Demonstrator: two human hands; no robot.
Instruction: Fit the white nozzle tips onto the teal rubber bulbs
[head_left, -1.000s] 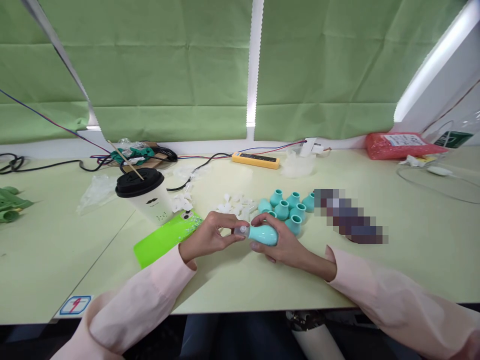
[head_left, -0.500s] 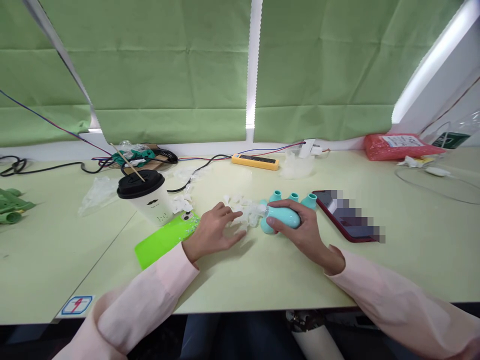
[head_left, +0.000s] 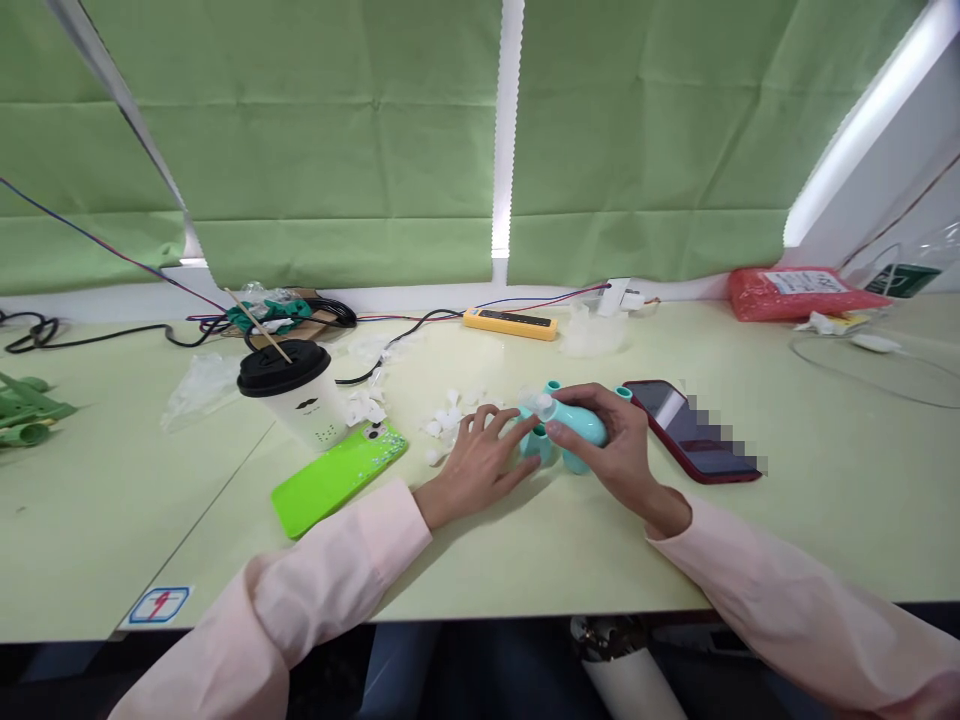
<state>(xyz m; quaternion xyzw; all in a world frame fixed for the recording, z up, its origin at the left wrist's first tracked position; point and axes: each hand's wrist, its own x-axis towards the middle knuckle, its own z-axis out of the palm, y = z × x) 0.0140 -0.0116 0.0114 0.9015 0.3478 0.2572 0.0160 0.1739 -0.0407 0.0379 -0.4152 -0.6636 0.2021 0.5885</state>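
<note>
A glossy teal bottle (head_left: pixel 583 425) with a clear piece at its neck lies tilted in my right hand (head_left: pixel 626 450), thumb and fingers wrapped round it, the neck pointing left. My left hand (head_left: pixel 484 462) is palm down to the left, fingers spread; its fingertips reach other small teal bottles (head_left: pixel 553 386), and I cannot tell if they touch. Those bottles stand open-mouthed under and behind my hands, partly hidden. Small white plastic pieces (head_left: pixel 447 415) lie scattered beyond my left hand.
A green phone case (head_left: pixel 337 478) and a lidded paper cup (head_left: pixel 300 405) are on the left. To the right lies a dark phone with a red edge (head_left: pixel 686 440). Farther back are a yellow power strip (head_left: pixel 510 323), cables and a red package (head_left: pixel 802 293).
My left hand has moved right, from the white pieces to the teal bottles. The bottle in my right hand has turned slightly, its neck end now higher.
</note>
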